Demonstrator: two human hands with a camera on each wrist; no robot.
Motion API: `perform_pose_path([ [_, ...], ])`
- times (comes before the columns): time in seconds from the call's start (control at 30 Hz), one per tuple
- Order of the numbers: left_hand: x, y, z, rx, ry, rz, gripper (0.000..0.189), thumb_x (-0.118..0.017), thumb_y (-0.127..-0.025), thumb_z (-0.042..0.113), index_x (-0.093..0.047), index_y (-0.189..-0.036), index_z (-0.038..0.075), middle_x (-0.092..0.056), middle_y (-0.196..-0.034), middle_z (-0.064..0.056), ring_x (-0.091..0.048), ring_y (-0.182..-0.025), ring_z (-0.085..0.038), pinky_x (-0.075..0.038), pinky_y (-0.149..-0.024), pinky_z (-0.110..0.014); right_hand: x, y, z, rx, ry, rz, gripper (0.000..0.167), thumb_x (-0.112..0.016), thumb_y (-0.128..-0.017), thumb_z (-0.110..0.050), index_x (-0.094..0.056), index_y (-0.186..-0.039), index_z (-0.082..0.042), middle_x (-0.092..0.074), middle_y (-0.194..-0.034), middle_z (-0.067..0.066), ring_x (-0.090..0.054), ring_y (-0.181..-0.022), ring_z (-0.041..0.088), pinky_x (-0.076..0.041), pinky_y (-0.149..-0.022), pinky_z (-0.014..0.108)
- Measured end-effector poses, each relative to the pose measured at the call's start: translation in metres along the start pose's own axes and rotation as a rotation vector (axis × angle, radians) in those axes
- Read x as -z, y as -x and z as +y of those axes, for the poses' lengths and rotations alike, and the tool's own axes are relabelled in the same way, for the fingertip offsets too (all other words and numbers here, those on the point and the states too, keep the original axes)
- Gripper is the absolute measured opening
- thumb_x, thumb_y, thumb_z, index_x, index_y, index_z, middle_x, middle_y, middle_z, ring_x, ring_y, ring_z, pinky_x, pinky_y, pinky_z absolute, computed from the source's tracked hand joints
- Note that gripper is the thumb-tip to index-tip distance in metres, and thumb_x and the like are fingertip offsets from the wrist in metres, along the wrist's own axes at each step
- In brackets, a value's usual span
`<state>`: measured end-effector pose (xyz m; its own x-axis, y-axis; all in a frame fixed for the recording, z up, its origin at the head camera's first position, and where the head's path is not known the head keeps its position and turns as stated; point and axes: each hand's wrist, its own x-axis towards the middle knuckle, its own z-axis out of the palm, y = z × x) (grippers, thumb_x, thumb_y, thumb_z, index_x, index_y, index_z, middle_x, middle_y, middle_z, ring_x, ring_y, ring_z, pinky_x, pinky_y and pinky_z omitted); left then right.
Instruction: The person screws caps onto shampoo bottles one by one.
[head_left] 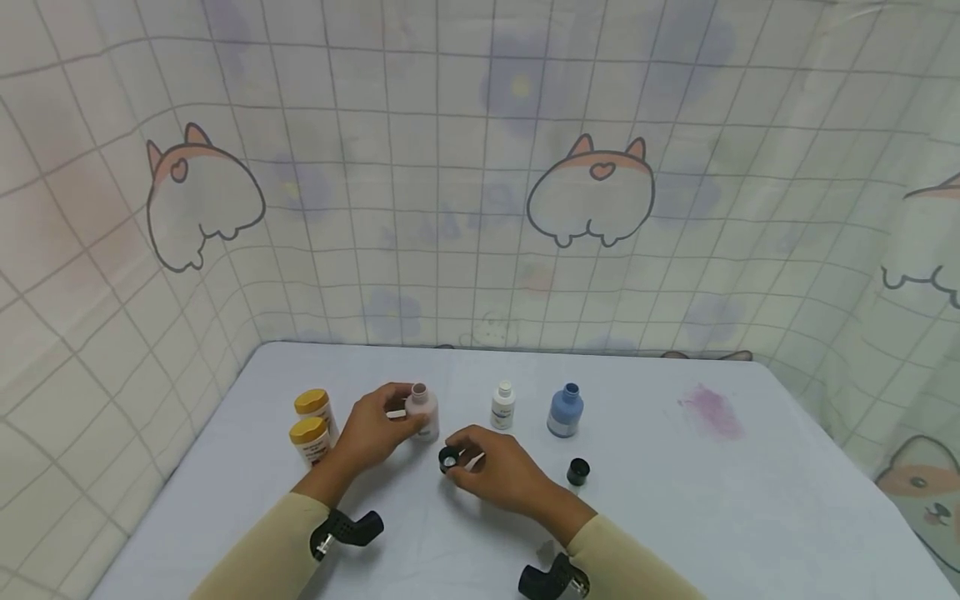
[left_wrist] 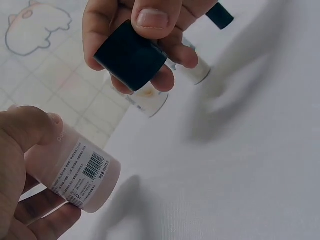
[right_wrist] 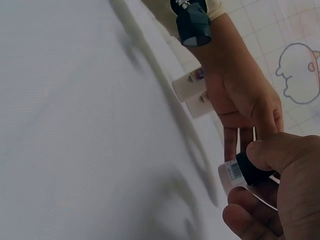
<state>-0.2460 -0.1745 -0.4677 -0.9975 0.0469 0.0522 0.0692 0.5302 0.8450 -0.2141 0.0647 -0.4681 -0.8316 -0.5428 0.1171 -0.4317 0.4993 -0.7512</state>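
My left hand (head_left: 377, 425) grips a pale pink bottle (head_left: 425, 414) by its side; its neck is uncapped, and a printed label with a barcode shows in the left wrist view. My right hand (head_left: 498, 467) pinches a black screw cap (head_left: 448, 457) between thumb and fingers, a little to the right of the bottle and nearer the front. In the left wrist view the cap (left_wrist: 131, 56) is up close, its side toward the camera. From the right wrist, the cap (right_wrist: 254, 169) overlaps the pink bottle (right_wrist: 230, 176).
Two white jars with yellow lids (head_left: 310, 431) stand left of my left hand. Behind my right hand are a small white bottle (head_left: 503, 407) and an uncapped blue bottle (head_left: 566, 412). Another black cap (head_left: 578, 472) lies right of that hand. A pink stain (head_left: 712, 411) marks the white table (head_left: 750, 517).
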Motion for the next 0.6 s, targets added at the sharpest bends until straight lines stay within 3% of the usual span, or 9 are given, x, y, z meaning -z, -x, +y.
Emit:
perform_pose_path([
  [0.2,0.002,0.011,0.005,-0.013,0.008,-0.016,0.056,-0.086,-0.086,0.03,-0.063,-0.136,0.019,-0.063,-0.136,-0.005,-0.064,-0.12,-0.029,-0.06,-0.09,-0.041,0.007,0.009,0.001,-0.013,0.006,-0.008,0.039,-0.079,-0.092,-0.022,-0.065,-0.127,-0.014,-0.071,-0.107,-0.007,-0.065,-0.093,0.003,-0.058,-0.08,0.024],
  [0.6,0.0,0.032,0.016,-0.063,0.074,-0.059,0.05,-0.087,-0.085,0.021,-0.065,-0.131,0.017,-0.067,-0.126,-0.004,-0.069,-0.11,-0.026,-0.061,-0.087,-0.033,0.021,0.031,0.004,-0.015,0.021,-0.012,0.04,-0.079,-0.092,-0.024,-0.065,-0.128,-0.013,-0.069,-0.106,-0.015,-0.064,-0.095,0.003,-0.058,-0.082,0.027],
])
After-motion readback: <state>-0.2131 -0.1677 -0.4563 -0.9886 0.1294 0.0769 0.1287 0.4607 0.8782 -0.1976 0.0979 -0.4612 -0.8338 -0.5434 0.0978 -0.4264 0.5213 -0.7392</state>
